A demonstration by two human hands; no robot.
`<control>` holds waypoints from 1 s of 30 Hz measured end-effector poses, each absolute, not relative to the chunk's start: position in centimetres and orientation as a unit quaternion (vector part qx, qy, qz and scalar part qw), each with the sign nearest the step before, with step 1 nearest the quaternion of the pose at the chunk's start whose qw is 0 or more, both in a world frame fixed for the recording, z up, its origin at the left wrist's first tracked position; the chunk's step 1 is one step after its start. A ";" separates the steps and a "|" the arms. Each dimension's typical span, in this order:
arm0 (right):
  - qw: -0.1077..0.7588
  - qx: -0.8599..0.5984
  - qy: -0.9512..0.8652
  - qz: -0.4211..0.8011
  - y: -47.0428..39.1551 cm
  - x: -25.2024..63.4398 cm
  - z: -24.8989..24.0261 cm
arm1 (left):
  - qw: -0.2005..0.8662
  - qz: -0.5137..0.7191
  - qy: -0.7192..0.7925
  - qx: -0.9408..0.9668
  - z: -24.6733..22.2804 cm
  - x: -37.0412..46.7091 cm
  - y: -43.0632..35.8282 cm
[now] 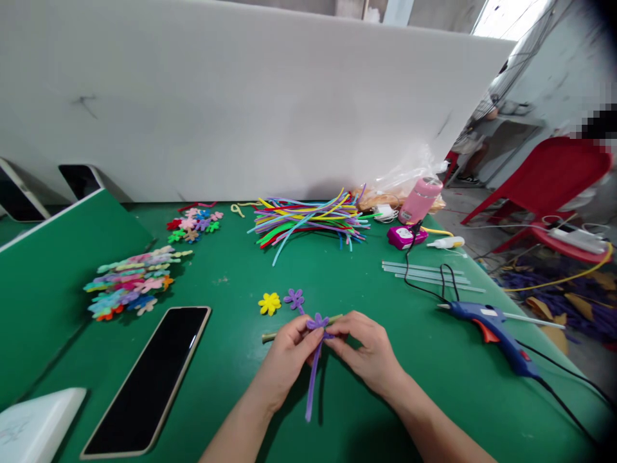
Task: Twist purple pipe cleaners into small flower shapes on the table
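Observation:
Between my two hands is a purple pipe cleaner [312,386], bent into a flower at its upper part, with a straight tail hanging toward me. My left hand [285,355] pinches the flower from the left. The fingertips of my right hand [367,347] are closed on its right side. A thin olive-coloured stick [268,337] shows on the table left of my left hand; its middle is hidden by my hands. Just beyond my fingers lie a finished-looking yellow flower [269,303] and another purple flower [294,298].
A bundle of coloured pipe cleaners [308,222] lies at the back. Small shaped pieces [132,280] are piled at left, near a phone [149,379]. At right are a blue glue gun [496,331] with its cord, glue sticks [429,273] and a pink bottle [421,200].

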State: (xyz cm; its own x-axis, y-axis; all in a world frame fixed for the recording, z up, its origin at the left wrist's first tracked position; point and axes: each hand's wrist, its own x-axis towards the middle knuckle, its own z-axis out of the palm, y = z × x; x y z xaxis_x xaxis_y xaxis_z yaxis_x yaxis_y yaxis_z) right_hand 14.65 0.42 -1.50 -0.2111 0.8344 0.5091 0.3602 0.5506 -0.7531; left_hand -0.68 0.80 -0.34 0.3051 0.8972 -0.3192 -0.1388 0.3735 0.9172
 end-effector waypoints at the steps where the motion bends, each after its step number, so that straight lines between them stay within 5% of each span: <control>1: 0.479 -0.405 -0.738 0.249 0.4 14.7 -1.5 | 0.685 0.369 0.460 0.428 -0.3 -0.7 0.8; 11: 0.468 -0.407 -0.737 0.269 0.4 14.6 -1.7 | 0.628 0.376 0.490 0.474 0.4 -0.5 0.7; 21: 0.457 -0.414 -0.761 0.202 0.7 15.2 -1.9 | 0.727 0.420 0.458 0.291 -0.4 -0.2 0.5; 30: 0.395 -0.398 -0.814 0.152 0.6 15.1 -1.3 | 0.744 0.404 0.423 0.323 -0.1 -0.2 0.3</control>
